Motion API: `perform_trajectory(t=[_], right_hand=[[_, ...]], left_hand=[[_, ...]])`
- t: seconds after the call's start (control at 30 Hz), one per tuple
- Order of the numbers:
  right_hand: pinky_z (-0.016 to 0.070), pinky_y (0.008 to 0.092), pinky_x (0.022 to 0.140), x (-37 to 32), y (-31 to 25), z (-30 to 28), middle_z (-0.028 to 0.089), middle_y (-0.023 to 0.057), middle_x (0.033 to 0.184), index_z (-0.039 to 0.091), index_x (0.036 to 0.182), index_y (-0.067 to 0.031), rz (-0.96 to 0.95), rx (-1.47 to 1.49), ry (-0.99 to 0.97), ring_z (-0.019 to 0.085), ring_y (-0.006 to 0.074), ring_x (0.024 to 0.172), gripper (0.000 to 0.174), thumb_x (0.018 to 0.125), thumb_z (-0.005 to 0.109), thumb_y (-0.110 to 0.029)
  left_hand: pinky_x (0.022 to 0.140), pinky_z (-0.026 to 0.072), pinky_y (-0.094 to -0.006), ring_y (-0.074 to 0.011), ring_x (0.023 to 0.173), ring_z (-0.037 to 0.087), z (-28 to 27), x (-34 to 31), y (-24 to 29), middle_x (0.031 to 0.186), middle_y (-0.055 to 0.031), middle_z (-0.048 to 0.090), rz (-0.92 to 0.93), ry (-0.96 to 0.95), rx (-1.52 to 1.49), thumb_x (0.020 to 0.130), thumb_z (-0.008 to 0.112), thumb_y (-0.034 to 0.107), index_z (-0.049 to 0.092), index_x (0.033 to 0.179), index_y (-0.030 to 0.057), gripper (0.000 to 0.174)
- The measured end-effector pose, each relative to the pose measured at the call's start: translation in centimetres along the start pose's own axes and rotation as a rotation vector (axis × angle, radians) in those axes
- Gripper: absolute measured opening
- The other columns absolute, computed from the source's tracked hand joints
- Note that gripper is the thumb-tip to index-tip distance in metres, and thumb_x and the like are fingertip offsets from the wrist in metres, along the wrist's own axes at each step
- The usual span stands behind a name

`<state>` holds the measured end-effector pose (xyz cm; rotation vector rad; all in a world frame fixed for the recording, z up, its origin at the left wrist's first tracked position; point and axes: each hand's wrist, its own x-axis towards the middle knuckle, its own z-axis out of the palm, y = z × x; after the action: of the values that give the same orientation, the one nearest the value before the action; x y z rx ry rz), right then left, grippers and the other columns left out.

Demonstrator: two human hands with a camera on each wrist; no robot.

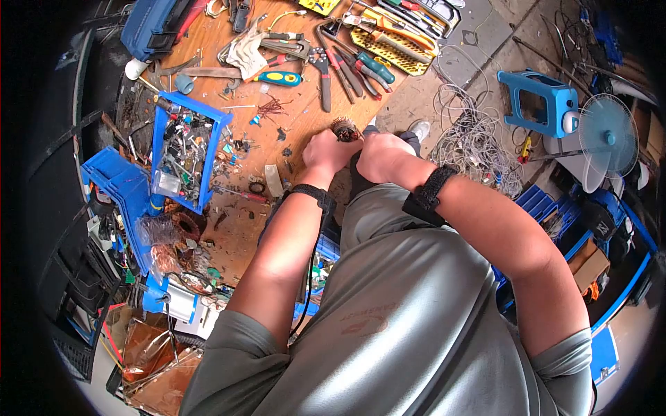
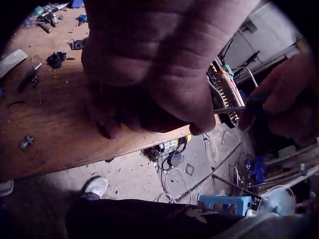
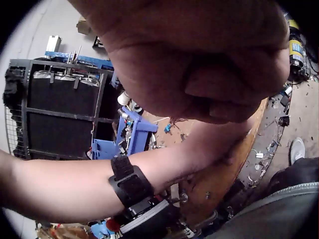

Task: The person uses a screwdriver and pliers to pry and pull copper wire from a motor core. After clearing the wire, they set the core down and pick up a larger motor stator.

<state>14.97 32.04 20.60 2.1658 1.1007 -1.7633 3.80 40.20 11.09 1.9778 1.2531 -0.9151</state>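
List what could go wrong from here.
The thin shaft runs from the right grip toward the left thumb; a slip might jab it. The round part in the left grip is near the table's edge and could drop. The cable tangle near the shoe might trip someone.

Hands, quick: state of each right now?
Left hand: closed, holding a round part.
Right hand: closed, holding a thin-shafted tool.
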Motion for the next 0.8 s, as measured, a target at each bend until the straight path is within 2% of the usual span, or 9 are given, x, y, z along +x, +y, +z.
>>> perform_trajectory(t=[0.13, 0.33, 0.4, 0.43, 0.5, 0.63, 0.73, 0.8], right_hand=[[0.0528, 0.0417, 0.093, 1.1, 0.5, 1.1, 0.068, 0.0223, 0.116, 0.072, 0.104, 0.0018, 0.052, 0.057, -0.015, 0.067, 0.0337, 0.109, 0.036, 0.087, 0.049, -0.021], [0.0536, 0.0417, 0.090, 1.6, 0.9, 1.7, 0.068, 0.0238, 0.114, 0.073, 0.101, 0.0011, 0.000, -0.042, -0.002, 0.068, 0.0330, 0.107, 0.036, 0.089, 0.049, -0.023], [0.0540, 0.0421, 0.090, 0.8, 1.0, 1.6, 0.069, 0.0248, 0.111, 0.070, 0.107, 0.0020, -0.281, -0.450, -0.036, 0.069, 0.0326, 0.105, 0.036, 0.089, 0.049, -0.021], [0.0540, 0.0421, 0.090, 0.8, 0.9, 2.0, 0.069, 0.0248, 0.111, 0.070, 0.107, 0.0020, -0.282, -0.450, -0.037, 0.069, 0.0326, 0.105, 0.036, 0.089, 0.049, -0.021], [0.0548, 0.0389, 0.091, 0.8, 0.2, 2.6, 0.068, 0.0161, 0.122, 0.067, 0.119, -0.0023, 0.175, 0.021, 0.052, 0.067, 0.0295, 0.111, 0.036, 0.090, 0.056, -0.021], [0.0556, 0.0390, 0.090, -0.1, -0.1, 2.5, 0.068, 0.0177, 0.121, 0.064, 0.120, 0.0000, 0.209, 0.082, 0.089, 0.068, 0.0295, 0.110, 0.037, 0.089, 0.056, -0.020], [0.0562, 0.0396, 0.088, -0.6, 0.3, 2.6, 0.069, 0.0169, 0.119, 0.065, 0.118, -0.0011, 0.123, 0.018, 0.141, 0.069, 0.0296, 0.108, 0.036, 0.089, 0.055, -0.019], [0.0560, 0.0394, 0.089, -0.2, 0.6, 2.8, 0.069, 0.0180, 0.117, 0.065, 0.118, 0.0003, 0.174, 0.079, 0.117, 0.068, 0.0297, 0.108, 0.036, 0.089, 0.054, -0.019]], left_hand=[[0.090, 0.0552, -0.0420, -0.0329, 0.104, 0.070, 0.1, 0.1, -0.1, 0.105, -0.0210, 0.072, 0.005, 0.002, -0.009, 0.061, 0.073, 0.067, 0.076, 0.099, 0.0026, 0.075], [0.090, 0.0550, -0.0417, -0.0328, 0.105, 0.069, 0.0, 0.1, 0.0, 0.108, -0.0214, 0.071, -0.001, -0.013, -0.011, 0.061, 0.072, 0.066, 0.075, 0.101, 0.0026, 0.076], [0.091, 0.0549, -0.0417, -0.0328, 0.106, 0.069, -0.2, -0.2, 0.2, 0.108, -0.0215, 0.071, -0.002, -0.007, -0.005, 0.061, 0.072, 0.067, 0.075, 0.102, 0.0027, 0.076], [0.092, 0.0537, -0.0428, -0.0350, 0.107, 0.068, -0.4, -0.4, 0.3, 0.108, -0.0239, 0.070, 0.004, -0.017, -0.016, 0.063, 0.072, 0.067, 0.075, 0.102, 0.0016, 0.076], [0.093, 0.0524, -0.0439, -0.0372, 0.109, 0.066, -0.5, -0.4, 0.2, 0.108, -0.0264, 0.069, 0.007, -0.027, -0.027, 0.065, 0.072, 0.067, 0.074, 0.102, 0.0006, 0.076], [0.093, 0.0525, -0.0436, -0.0365, 0.108, 0.067, 0.2, 0.1, 0.1, 0.107, -0.0252, 0.070, -0.006, -0.032, -0.033, 0.063, 0.072, 0.070, 0.074, 0.102, 0.0006, 0.079], [0.093, 0.0527, -0.0432, -0.0359, 0.108, 0.067, 0.1, 0.1, 0.3, 0.106, -0.0249, 0.070, -0.004, -0.021, -0.031, 0.063, 0.072, 0.069, 0.074, 0.102, 0.0009, 0.079], [0.093, 0.0528, -0.0430, -0.0356, 0.108, 0.067, 0.1, 0.0, 0.2, 0.106, -0.0247, 0.070, -0.006, -0.025, -0.024, 0.063, 0.072, 0.069, 0.074, 0.103, 0.0014, 0.078]])
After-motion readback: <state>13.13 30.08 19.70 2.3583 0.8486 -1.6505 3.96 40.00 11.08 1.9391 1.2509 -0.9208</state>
